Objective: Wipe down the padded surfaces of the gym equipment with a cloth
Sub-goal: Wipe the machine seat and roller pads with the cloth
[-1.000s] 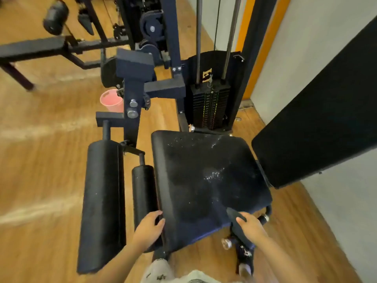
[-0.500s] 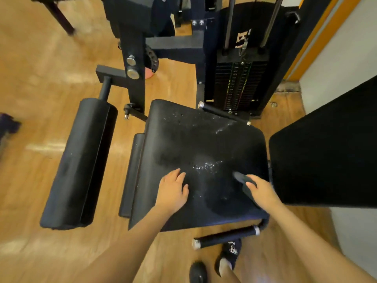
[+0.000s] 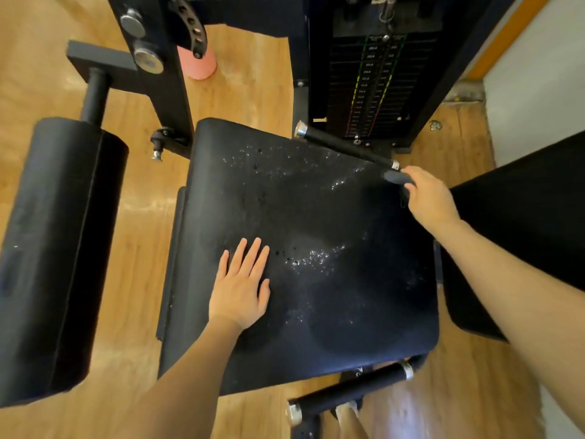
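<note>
The black padded seat of a gym machine fills the middle of the view, speckled with shiny droplets. My left hand lies flat on the seat's near left part, fingers straight. My right hand is at the seat's far right corner and grips a dark cloth, which pokes out past the fingers onto the pad. The black back pad stands to the right, behind my right forearm.
A long black roller pad lies left of the seat. Two black handle bars flank the seat at far and near edges. The weight stack stands behind. A pink cup sits on the wooden floor.
My right hand moved the cloth from the seat's near right part up to its far right corner. My left hand flattened on the seat. The camera came closer.
</note>
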Available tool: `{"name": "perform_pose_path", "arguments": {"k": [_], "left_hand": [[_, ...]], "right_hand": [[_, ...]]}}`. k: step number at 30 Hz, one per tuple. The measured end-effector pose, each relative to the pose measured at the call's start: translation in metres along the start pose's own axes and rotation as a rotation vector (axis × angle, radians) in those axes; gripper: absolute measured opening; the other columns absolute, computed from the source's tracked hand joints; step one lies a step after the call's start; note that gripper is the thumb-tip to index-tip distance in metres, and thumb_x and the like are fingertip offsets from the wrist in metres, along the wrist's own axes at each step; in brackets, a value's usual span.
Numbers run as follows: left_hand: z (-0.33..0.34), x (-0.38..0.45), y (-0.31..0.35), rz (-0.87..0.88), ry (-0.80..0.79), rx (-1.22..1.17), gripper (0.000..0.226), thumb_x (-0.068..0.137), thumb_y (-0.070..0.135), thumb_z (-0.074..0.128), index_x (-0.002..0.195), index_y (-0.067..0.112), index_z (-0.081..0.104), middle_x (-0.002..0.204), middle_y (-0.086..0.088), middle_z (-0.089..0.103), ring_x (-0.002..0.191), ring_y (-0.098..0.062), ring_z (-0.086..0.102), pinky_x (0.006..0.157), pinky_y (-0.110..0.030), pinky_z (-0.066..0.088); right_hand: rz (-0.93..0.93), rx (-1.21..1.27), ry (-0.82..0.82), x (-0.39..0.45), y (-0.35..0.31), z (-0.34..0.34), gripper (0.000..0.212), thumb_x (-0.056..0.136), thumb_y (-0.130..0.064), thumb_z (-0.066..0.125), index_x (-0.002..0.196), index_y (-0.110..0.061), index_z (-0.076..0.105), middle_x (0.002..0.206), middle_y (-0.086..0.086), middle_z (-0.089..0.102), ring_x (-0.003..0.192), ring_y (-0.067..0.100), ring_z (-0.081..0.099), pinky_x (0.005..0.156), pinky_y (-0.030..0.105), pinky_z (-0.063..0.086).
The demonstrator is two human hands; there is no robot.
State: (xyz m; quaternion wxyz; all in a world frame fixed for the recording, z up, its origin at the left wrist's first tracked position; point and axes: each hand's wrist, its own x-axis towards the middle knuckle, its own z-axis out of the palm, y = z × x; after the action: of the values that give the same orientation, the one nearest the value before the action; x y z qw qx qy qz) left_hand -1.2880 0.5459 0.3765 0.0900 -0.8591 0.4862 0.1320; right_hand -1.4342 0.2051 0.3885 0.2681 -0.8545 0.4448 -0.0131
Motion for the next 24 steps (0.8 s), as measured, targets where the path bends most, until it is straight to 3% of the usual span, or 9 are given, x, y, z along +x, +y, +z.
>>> {"name": "perform_pose_path", "arguments": {"k": [3,6,9,13,24], "left_hand": [[0.0,0.001,-0.001,-0.003,0.014,0.016,0.058,0.089,0.04,0.031,0.141,0.016,0.044,0.149,-0.005,0.039,0.139,-0.026,0.023,0.112,-0.045,0.012],[0.003,0.002,-0.002,0.005,0.023,0.025,0.058,0.089,0.041,0.032,0.14,0.016,0.045,0.148,-0.005,0.039,0.139,-0.025,0.021,0.112,-0.045,0.012],[0.004,0.002,-0.002,0.014,0.045,0.015,0.058,0.088,0.039,0.034,0.139,0.014,0.046,0.148,-0.006,0.04,0.139,-0.026,0.023,0.111,-0.046,0.014],[0.003,0.001,-0.002,0.013,0.059,0.03,0.059,0.087,0.04,0.034,0.138,0.014,0.047,0.147,-0.006,0.041,0.138,-0.026,0.024,0.111,-0.046,0.014],[0.001,0.001,-0.002,0.019,0.072,0.034,0.06,0.086,0.039,0.033,0.138,0.013,0.047,0.146,-0.006,0.042,0.138,-0.027,0.024,0.11,-0.046,0.014]], "right_hand": [[-0.023,-0.046,-0.004,0.021,0.0,0.007,0.045,0.096,-0.002,0.04,0.14,-0.01,0.038,0.151,0.005,0.029,0.14,0.02,0.023,0.113,0.031,0.019],[-0.022,-0.101,-0.161,0.03,0.009,0.015,0.054,0.094,0.006,0.039,0.145,-0.009,0.029,0.155,0.004,0.017,0.144,0.021,0.01,0.114,0.031,0.014],[0.009,-0.114,-0.248,0.032,0.017,0.025,0.062,0.09,0.011,0.039,0.146,-0.009,0.022,0.156,0.005,0.011,0.144,0.023,0.006,0.114,0.032,0.011],[0.095,-0.071,-0.179,0.024,0.025,0.04,0.068,0.088,0.014,0.036,0.148,-0.013,0.017,0.157,0.003,0.003,0.144,0.022,0.0,0.115,0.033,0.006],[0.201,0.016,-0.133,-0.071,0.054,0.059,0.066,0.089,0.017,0.032,0.148,-0.011,0.021,0.157,0.0,0.006,0.144,0.018,0.003,0.115,0.029,0.012]]}}
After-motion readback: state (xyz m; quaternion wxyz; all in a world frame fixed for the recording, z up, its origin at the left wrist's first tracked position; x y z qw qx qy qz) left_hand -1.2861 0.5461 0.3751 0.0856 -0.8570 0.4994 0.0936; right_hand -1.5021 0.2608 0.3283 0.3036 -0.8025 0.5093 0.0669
